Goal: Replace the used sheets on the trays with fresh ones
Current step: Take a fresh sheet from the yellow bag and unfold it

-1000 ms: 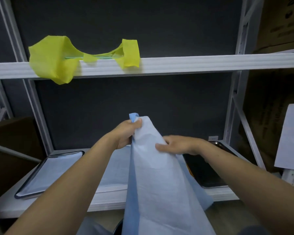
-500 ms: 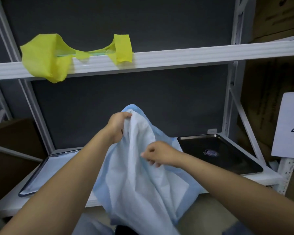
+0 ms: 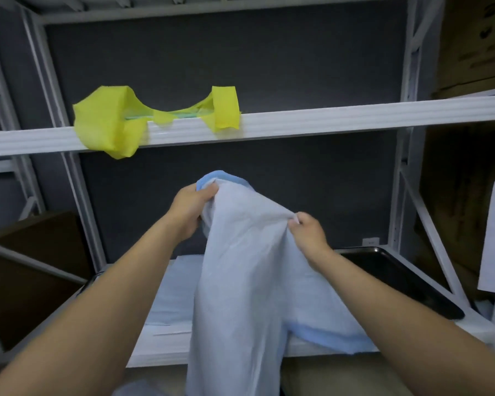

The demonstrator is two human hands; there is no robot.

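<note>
Two hands are raised before the rack, both on one pale blue sheet point(image 3: 240, 281), which is held up between them and hangs past the lower shelf edge point(image 3: 166, 347).

- Left hand point(image 3: 190, 212): fingers curled round the bunched top corner of the sheet.
- Right hand point(image 3: 307, 232): a ridge of fabric is pinched between thumb and fingertips, lower than the left hand.
- Dark tray point(image 3: 397, 284): noted below and right of the right hand, its dark inner surface exposed, its near corner covered by the hanging sheet.
- Flat sheet point(image 3: 177, 292): spread below the left hand. A sliver of second tray rim point(image 3: 89, 282) is seen beside the left forearm.
- Upper shelf beam point(image 3: 326, 121): crosses above both hands, with open room under it.
- Yellow cloth point(image 3: 109, 124): draped up-left of the left hand.
</note>
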